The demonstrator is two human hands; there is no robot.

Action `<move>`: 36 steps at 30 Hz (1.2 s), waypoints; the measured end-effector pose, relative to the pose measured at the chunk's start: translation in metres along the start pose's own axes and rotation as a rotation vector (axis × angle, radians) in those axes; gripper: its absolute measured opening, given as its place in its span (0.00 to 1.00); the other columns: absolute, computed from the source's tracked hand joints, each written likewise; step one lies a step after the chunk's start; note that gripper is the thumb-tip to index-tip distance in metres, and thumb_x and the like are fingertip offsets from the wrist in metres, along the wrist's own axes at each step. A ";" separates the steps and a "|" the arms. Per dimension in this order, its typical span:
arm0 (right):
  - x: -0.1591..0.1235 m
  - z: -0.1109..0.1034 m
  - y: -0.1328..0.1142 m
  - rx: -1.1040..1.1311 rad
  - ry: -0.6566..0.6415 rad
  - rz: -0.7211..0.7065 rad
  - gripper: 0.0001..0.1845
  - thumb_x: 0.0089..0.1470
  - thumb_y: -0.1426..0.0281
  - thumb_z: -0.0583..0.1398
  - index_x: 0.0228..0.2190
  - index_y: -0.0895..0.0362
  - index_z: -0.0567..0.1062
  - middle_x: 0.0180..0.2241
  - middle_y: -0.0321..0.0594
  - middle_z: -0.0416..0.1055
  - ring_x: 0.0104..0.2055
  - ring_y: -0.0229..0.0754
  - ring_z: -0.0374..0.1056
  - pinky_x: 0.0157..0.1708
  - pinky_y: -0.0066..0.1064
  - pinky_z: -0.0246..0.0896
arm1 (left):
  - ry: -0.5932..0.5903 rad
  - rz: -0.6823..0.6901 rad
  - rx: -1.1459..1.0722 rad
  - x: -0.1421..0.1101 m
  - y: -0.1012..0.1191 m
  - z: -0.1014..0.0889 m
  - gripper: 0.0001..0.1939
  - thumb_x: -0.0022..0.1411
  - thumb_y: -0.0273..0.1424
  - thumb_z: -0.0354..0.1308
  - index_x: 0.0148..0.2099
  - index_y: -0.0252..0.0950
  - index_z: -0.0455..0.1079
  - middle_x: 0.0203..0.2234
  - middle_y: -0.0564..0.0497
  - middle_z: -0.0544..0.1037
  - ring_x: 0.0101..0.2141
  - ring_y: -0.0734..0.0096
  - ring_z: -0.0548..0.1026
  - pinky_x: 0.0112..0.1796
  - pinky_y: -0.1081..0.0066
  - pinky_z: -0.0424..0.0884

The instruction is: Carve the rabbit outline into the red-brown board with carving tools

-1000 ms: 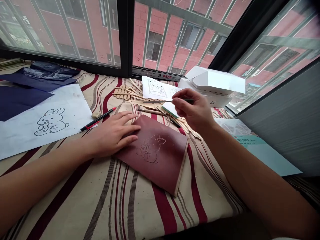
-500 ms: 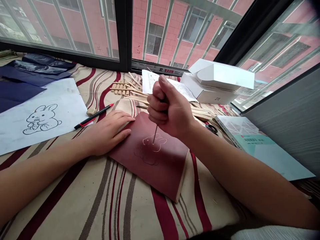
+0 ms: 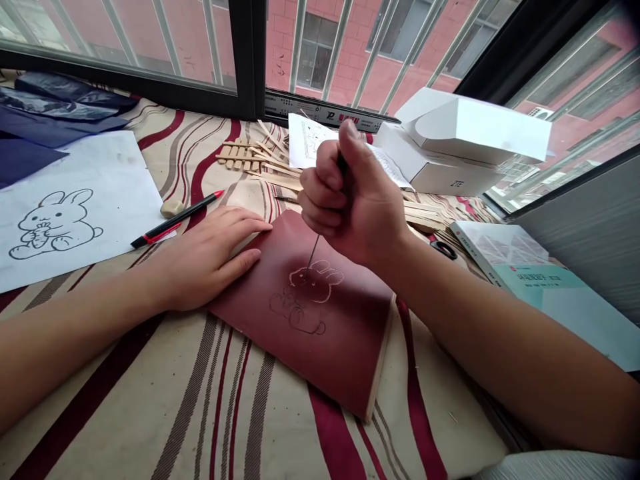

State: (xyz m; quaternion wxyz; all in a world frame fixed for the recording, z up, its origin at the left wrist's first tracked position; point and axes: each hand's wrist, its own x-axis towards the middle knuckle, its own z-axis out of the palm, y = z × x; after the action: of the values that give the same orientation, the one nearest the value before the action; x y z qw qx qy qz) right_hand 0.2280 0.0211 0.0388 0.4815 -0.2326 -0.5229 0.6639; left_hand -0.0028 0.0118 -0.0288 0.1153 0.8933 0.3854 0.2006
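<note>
A dark red board (image 3: 320, 360) lies tilted on the striped cloth, with a rabbit outline (image 3: 316, 283) on it. The rabbit's head is in pale scratched lines, its lower body in dark lines. My right hand (image 3: 357, 193) is a fist round the dark handle of an awl (image 3: 313, 253), thumb on top. The awl's thin metal shaft points down, its tip at the rabbit's face; whether it touches I cannot tell. My left hand (image 3: 220, 257) rests flat with fingers stretched, fingertips on the board's left edge.
On the left lie a paper with a rabbit drawing (image 3: 113, 200), a black and red pen (image 3: 175, 219), an eraser (image 3: 172, 209) and dark blue sheets (image 3: 30, 157). Wooden sticks (image 3: 245, 157), a white box (image 3: 445, 173) and a book (image 3: 545, 287) lie behind and right.
The awl's tip has shifted within the rabbit's face, toward its left side. My view has tilted slightly down. My left hand stays at the board's edge.
</note>
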 end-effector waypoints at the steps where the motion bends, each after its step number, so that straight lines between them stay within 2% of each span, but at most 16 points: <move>1: 0.000 -0.001 -0.001 0.002 -0.031 0.008 0.37 0.69 0.43 0.56 0.19 0.53 0.52 0.17 0.27 0.42 0.17 0.31 0.36 0.15 0.24 0.36 | 0.000 0.001 0.000 0.000 0.000 0.000 0.25 0.77 0.46 0.45 0.65 0.40 0.69 0.62 0.44 0.76 0.64 0.51 0.70 0.68 0.48 0.63; 6: -0.001 -0.006 -0.007 -0.006 -0.189 0.028 0.41 0.69 0.41 0.51 0.15 0.53 0.48 0.14 0.29 0.40 0.17 0.31 0.37 0.15 0.25 0.38 | -0.008 0.007 -0.003 0.000 0.000 -0.001 0.25 0.77 0.46 0.45 0.65 0.40 0.69 0.62 0.45 0.76 0.64 0.51 0.70 0.67 0.49 0.64; 12: 0.000 -0.010 -0.015 -0.101 -0.183 -0.023 0.36 0.69 0.42 0.52 0.19 0.53 0.52 0.17 0.29 0.44 0.18 0.32 0.38 0.16 0.25 0.40 | -0.006 -0.010 -0.002 0.000 -0.001 0.000 0.26 0.77 0.47 0.45 0.65 0.40 0.70 0.62 0.44 0.75 0.64 0.51 0.70 0.68 0.48 0.62; 14: 0.003 -0.016 -0.026 -0.223 -0.139 -0.100 0.33 0.71 0.46 0.51 0.21 0.53 0.55 0.18 0.29 0.45 0.19 0.32 0.41 0.17 0.26 0.41 | -0.008 -0.020 -0.005 0.000 -0.001 0.001 0.26 0.76 0.47 0.45 0.65 0.40 0.70 0.62 0.44 0.75 0.64 0.50 0.70 0.70 0.47 0.60; 17: 0.010 -0.035 -0.042 -0.491 -0.049 -0.157 0.23 0.71 0.63 0.56 0.23 0.55 0.62 0.20 0.30 0.54 0.20 0.31 0.46 0.18 0.25 0.39 | -0.009 -0.049 -0.015 -0.002 -0.003 0.002 0.26 0.76 0.49 0.45 0.65 0.43 0.70 0.63 0.45 0.75 0.64 0.49 0.70 0.69 0.47 0.61; 19: 0.015 -0.049 -0.046 -0.743 0.014 -0.039 0.12 0.65 0.73 0.61 0.29 0.56 0.68 0.23 0.31 0.61 0.22 0.31 0.52 0.20 0.25 0.44 | -0.006 -0.072 -0.021 -0.003 -0.004 0.003 0.27 0.76 0.51 0.44 0.66 0.45 0.70 0.64 0.47 0.74 0.65 0.48 0.70 0.68 0.48 0.62; 21: 0.018 -0.059 -0.042 -1.002 0.014 0.137 0.02 0.65 0.75 0.61 0.38 0.57 0.73 0.28 0.35 0.68 0.26 0.33 0.59 0.24 0.26 0.55 | -0.010 -0.086 -0.023 -0.004 -0.006 0.004 0.28 0.75 0.53 0.45 0.65 0.47 0.71 0.65 0.48 0.74 0.65 0.49 0.69 0.69 0.50 0.62; 24: 0.021 -0.066 -0.027 -1.316 -0.076 0.247 0.15 0.68 0.75 0.54 0.53 0.57 0.74 0.43 0.42 0.77 0.34 0.37 0.69 0.34 0.31 0.65 | -0.004 -0.102 -0.018 -0.004 -0.007 0.004 0.29 0.75 0.54 0.45 0.66 0.47 0.70 0.66 0.48 0.73 0.66 0.49 0.68 0.69 0.52 0.61; 28: 0.023 -0.069 -0.012 -1.482 -0.119 0.192 0.22 0.62 0.80 0.55 0.55 0.57 0.75 0.47 0.45 0.81 0.46 0.46 0.74 0.45 0.36 0.65 | -0.030 -0.084 -0.018 -0.004 -0.005 0.002 0.30 0.75 0.53 0.44 0.66 0.44 0.70 0.65 0.45 0.74 0.66 0.48 0.69 0.68 0.50 0.63; 32: 0.024 -0.075 -0.002 -1.593 -0.139 0.077 0.18 0.62 0.80 0.56 0.49 0.58 0.79 0.53 0.51 0.79 0.54 0.51 0.73 0.52 0.39 0.62 | -0.023 -0.067 -0.023 -0.002 -0.003 0.002 0.29 0.75 0.51 0.44 0.65 0.42 0.71 0.65 0.43 0.74 0.65 0.48 0.70 0.68 0.49 0.64; 36: 0.027 -0.081 0.008 -1.654 -0.149 0.022 0.12 0.63 0.75 0.60 0.46 0.59 0.80 0.53 0.54 0.78 0.53 0.56 0.72 0.50 0.41 0.62 | -0.025 -0.056 -0.025 -0.001 -0.002 0.002 0.28 0.75 0.49 0.45 0.65 0.40 0.71 0.63 0.42 0.75 0.64 0.48 0.70 0.67 0.47 0.64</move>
State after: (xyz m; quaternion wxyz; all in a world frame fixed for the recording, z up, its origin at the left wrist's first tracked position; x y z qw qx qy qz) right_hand 0.2795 0.0829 0.0088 0.1128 -0.4720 -0.8703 0.0837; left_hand -0.0033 0.0127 -0.0320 0.1371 0.8830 0.4063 0.1909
